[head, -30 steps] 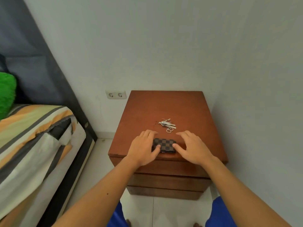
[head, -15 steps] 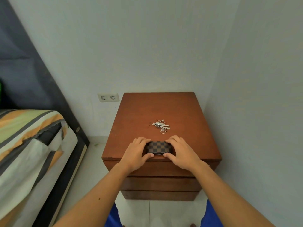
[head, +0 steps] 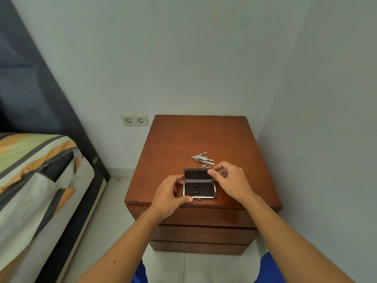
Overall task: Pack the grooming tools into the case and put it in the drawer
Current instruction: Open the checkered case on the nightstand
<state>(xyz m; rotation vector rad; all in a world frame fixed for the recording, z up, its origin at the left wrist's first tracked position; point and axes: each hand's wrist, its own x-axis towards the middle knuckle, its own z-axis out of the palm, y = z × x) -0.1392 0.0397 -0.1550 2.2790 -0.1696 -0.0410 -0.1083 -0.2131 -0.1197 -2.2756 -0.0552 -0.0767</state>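
Observation:
A small metal-rimmed case (head: 199,189) lies open near the front edge of the brown wooden nightstand (head: 179,139), its dark lining with elastic loops showing and both halves bare of tools. My left hand (head: 170,196) grips the case's left side, thumb at the front corner. My right hand (head: 230,180) pinches the top right corner of the raised lid. Just behind the lid, a small pile of silver grooming tools (head: 203,158), with tiny scissors among them, rests on the wood.
The nightstand has three shut drawer fronts (head: 204,231) below its top and stands in a corner against white walls. A bed with striped bedding (head: 34,176) is to the left. A double wall socket (head: 134,120) sits left of the nightstand.
The checkered case was shut under both hands; now it lies open with the lid swung back. The camera view has shifted closer to the nightstand.

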